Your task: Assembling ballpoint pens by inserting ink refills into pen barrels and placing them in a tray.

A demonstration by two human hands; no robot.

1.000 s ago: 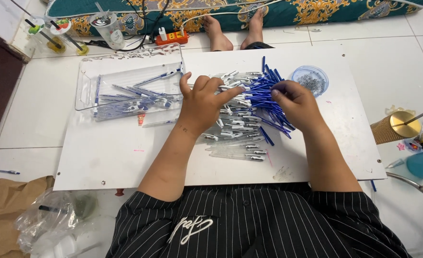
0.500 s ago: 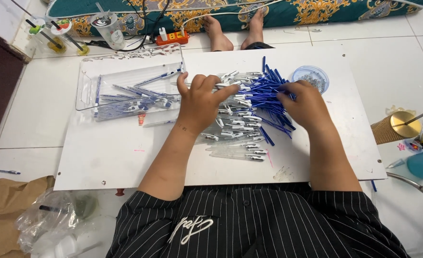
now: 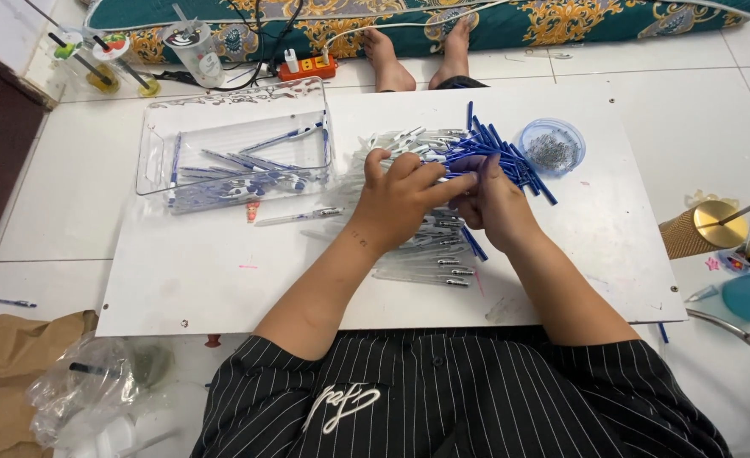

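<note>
White board (image 3: 222, 280) laid flat on a pale tiled floor (image 3: 61, 212). On the board: a clear tray (image 3: 158, 127) of pens at the far left corner; one loose pen (image 3: 298, 218) just beside the tray's near edge; a heap of clear barrels (image 3: 430, 254) at mid-board; blue tubes (image 3: 510, 157) fanned toward the far edge; a small round dish (image 3: 551, 146) of springs near the far right corner. On the floor: a brown paper bag (image 3: 6, 373) and a crumpled plastic bag (image 3: 86, 390) off the near left corner.
</note>
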